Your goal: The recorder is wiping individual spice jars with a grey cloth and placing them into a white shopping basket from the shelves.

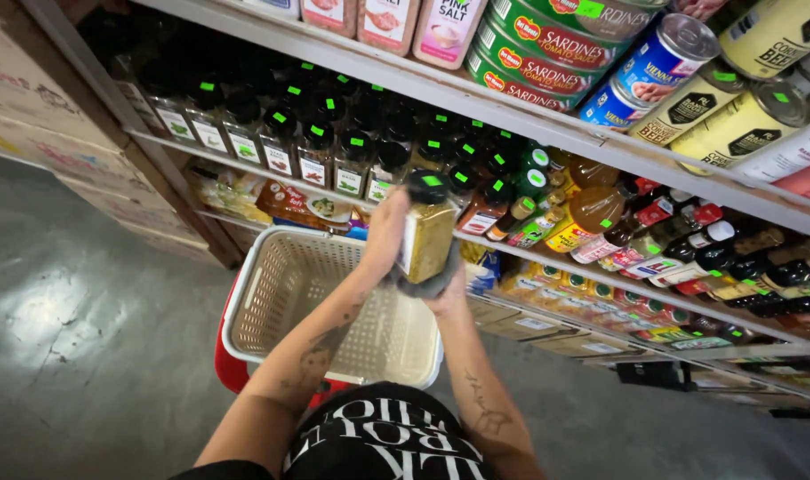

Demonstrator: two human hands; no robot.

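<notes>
Shelves (512, 116) of dark-capped jars and tins fill the background; both hands up front, left hand (385, 233) gripping a spice jar (427, 229) by its side, right hand (445, 289) cupping a grey cloth (423, 286) under it, above the cream basket (272, 276)

Jar (429, 233) between both hands, above basket (272, 293); basket on floor (85, 356) before shelves (529, 124) of jars, cans.
</notes>
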